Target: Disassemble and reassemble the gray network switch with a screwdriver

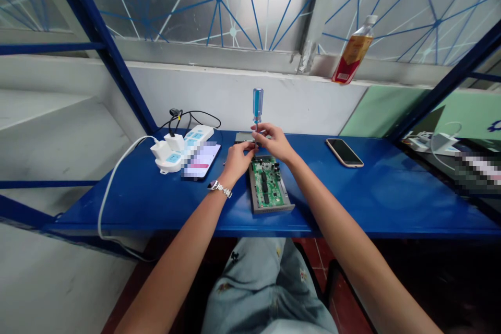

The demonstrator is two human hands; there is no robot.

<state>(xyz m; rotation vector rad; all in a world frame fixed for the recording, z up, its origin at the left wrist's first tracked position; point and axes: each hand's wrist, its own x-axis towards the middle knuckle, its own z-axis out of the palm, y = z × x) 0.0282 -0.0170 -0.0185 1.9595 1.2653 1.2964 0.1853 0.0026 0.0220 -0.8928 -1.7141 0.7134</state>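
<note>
A screwdriver [257,104] with a clear blue handle stands nearly upright, tip down, at the far end of an open metal case [253,202]. Inside that case lies a green circuit board [266,180] with black chips and connectors. My right hand [273,142] pinches the screwdriver's shaft below the handle. Close to the tip, the fingers of my left hand [237,160] are pressed together by the case's far left corner; whatever they hold is too small or hidden to make out. A silver watch [219,188] is on my left wrist. Behind my hands a flat grey piece [243,137] is partly covered.
On the left of the blue table [156,201] are a white power strip [199,135] with plugs and cables, and a phone [201,162] with its screen lit. Another phone [344,153] lies to the right. A drink bottle [353,52] stands on the window ledge.
</note>
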